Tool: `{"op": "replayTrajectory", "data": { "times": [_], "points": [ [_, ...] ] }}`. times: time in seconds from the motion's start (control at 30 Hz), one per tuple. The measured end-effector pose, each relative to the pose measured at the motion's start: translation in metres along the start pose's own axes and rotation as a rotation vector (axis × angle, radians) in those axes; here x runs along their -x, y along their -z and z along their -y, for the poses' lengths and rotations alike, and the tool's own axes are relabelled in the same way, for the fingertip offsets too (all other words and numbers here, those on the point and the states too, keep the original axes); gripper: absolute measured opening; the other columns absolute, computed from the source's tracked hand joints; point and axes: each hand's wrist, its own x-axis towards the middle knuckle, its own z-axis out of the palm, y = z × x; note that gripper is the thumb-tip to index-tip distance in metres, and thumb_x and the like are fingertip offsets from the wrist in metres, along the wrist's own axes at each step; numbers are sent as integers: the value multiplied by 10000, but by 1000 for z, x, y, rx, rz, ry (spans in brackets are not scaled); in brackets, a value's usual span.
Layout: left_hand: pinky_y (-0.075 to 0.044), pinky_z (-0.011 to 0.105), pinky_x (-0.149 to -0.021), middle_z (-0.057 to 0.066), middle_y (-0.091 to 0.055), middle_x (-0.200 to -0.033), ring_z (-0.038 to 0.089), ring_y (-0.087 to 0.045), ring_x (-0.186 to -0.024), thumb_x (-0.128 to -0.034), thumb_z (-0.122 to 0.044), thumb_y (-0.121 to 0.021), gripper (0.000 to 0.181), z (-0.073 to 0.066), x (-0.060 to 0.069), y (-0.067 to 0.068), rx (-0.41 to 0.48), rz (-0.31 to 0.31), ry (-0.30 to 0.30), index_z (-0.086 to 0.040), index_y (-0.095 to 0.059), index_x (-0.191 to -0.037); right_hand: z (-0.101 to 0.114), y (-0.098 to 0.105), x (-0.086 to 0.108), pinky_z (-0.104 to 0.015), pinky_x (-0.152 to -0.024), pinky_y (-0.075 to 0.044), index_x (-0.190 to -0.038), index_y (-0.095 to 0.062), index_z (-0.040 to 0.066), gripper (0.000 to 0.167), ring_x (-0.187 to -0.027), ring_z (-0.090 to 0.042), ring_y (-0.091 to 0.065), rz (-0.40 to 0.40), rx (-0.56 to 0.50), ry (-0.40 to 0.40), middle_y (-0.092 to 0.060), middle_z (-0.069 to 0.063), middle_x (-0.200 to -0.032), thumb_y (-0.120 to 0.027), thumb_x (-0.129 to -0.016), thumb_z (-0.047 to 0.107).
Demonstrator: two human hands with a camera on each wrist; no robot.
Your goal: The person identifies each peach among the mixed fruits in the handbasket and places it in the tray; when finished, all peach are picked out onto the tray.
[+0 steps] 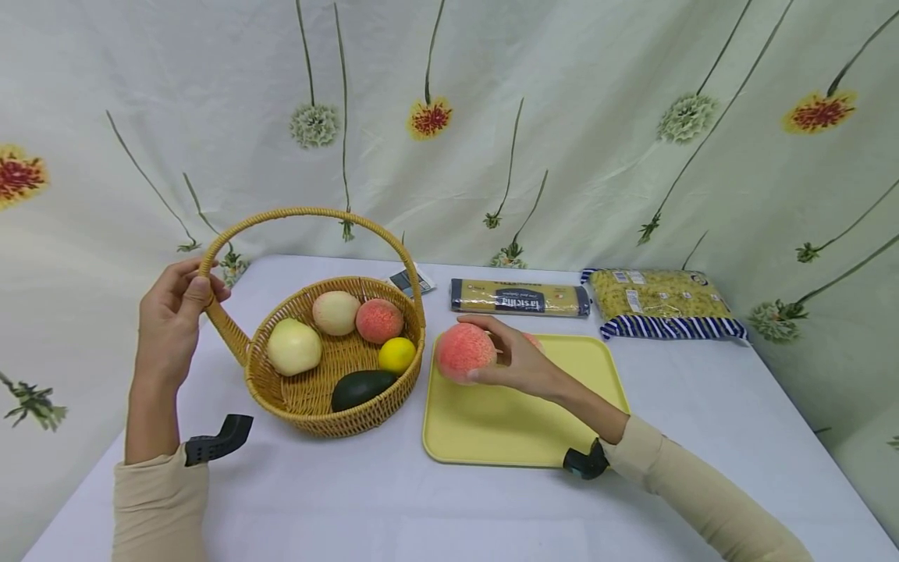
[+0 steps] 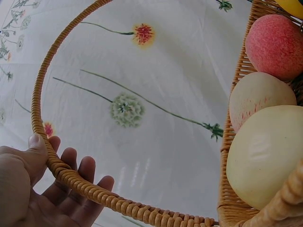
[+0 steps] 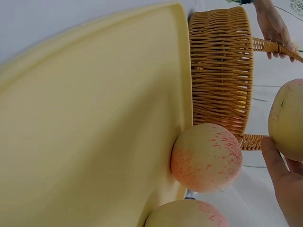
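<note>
My left hand (image 1: 172, 316) holds the handle (image 1: 302, 212) of a wicker basket (image 1: 337, 425) at its left side, thumb in front and fingers behind in the left wrist view. Inside the basket lie a pale yellow round fruit (image 1: 294, 348), a pale peach (image 1: 336, 313), a redder peach (image 1: 379, 321), a lemon (image 1: 397, 355) and a dark green avocado (image 1: 361, 390). Just right of the basket, my right hand (image 1: 520, 361) grips a pink peach (image 1: 466, 353) over the yellow tray (image 1: 506, 429). The right wrist view has two more peaches, one (image 3: 207, 157) beyond the other (image 3: 187, 215), on the tray.
Behind the tray lies a long pasta packet (image 1: 520, 298). A bag of short pasta (image 1: 663, 303) with striped ends is at the back right. A small packet (image 1: 414, 281) lies partly hidden behind the basket. Flowered cloth (image 1: 597, 156) hangs behind the white table (image 1: 337, 499).
</note>
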Motion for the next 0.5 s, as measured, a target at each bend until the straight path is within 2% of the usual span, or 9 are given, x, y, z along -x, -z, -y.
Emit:
{"op": "replayTrajectory", "data": {
  "times": [0.27, 0.5],
  "points": [
    [-456, 72, -829, -6, -588, -941, 93, -590, -894, -985, -139, -507, 315, -1, 0, 0, -41, -3, 9, -72, -557, -1288, 2, 9, 5, -395, -926, -501, -1431, -407, 141, 680, -1207, -286, -496, -29, -6, 16, -446, -99, -1389, -723, -829, 113],
    [-458, 74, -827, -4, -588, -938, 96, -590, -891, -985, -134, -505, 311, 0, 0, 0, -29, -2, 5, -67, -560, -1283, 0, 17, 10, -371, -923, -501, -1429, -398, 104, 681, -1198, -288, -498, -44, -29, 15, -436, -127, -1388, -725, -831, 115]
  ]
}}
